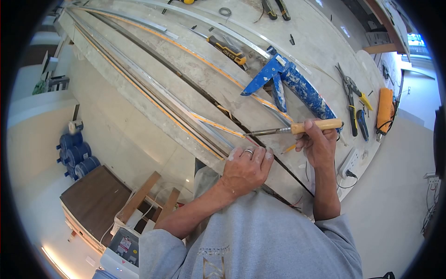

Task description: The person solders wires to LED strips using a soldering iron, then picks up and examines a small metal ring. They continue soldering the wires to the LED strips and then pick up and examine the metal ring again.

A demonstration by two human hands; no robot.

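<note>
the left hand (246, 168) hides the end of the led strip (217, 126) beneath it.

Taking the caulking gun (290, 76) as landmark, it lies on the workbench (320, 42), with the soldering iron (297, 128) just below it, tip pointing left at the end of the LED strip (218, 126). Right of the gun lie pliers (351, 93); up-left of it lies a utility knife (227, 50). The power strip (350, 162) sits below and right, at the bench edge.

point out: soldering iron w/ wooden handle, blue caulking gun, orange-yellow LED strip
Soldering iron with wooden handle (320, 124): head view, on the pale handle.
Blue paint-spattered caulking gun (302, 88): head view, on the barrel cradle.
Orange-yellow LED strip (218, 125): head view, on the loose end near the iron's tip.
</note>
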